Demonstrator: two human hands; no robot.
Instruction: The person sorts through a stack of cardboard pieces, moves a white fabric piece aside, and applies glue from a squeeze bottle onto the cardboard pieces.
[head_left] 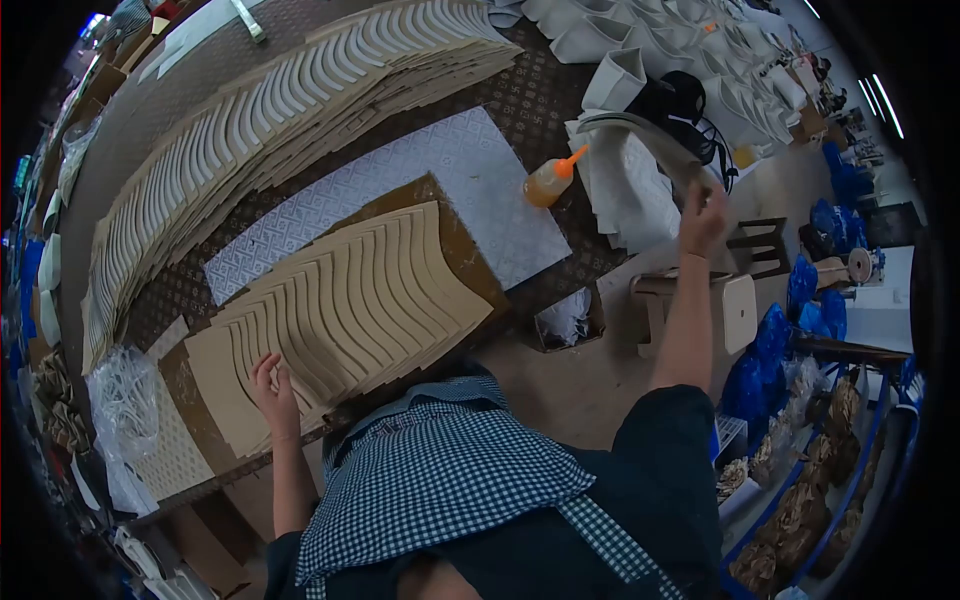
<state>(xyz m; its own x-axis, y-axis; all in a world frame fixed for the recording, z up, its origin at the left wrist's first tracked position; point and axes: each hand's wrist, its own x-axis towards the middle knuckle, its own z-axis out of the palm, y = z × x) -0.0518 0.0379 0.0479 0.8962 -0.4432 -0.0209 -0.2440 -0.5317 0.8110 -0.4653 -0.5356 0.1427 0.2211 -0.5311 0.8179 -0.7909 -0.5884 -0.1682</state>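
My left hand (272, 388), fingers spread, rests on the near-left part of a fanned stack of tan cardboard sheets (350, 290) with wavy edges. That stack lies on a brown board (455, 245) on the table. Out to the right, my raised right hand (705, 215) has its fingers closed on the end of a curved grey-brown sheet (650, 130). The sheet bends over a pile of white sheets (640, 190). A squeeze bottle (546, 187) with an orange nozzle and amber liquid lies left of that pile.
A long fanned row of pale-edged cardboard pieces (270, 110) curves across the table's far side. White folded shapes (660, 50) crowd the far right, near a black bag (680, 100). A stool (738, 312) stands right of the table. Clear plastic (125, 405) lies at left.
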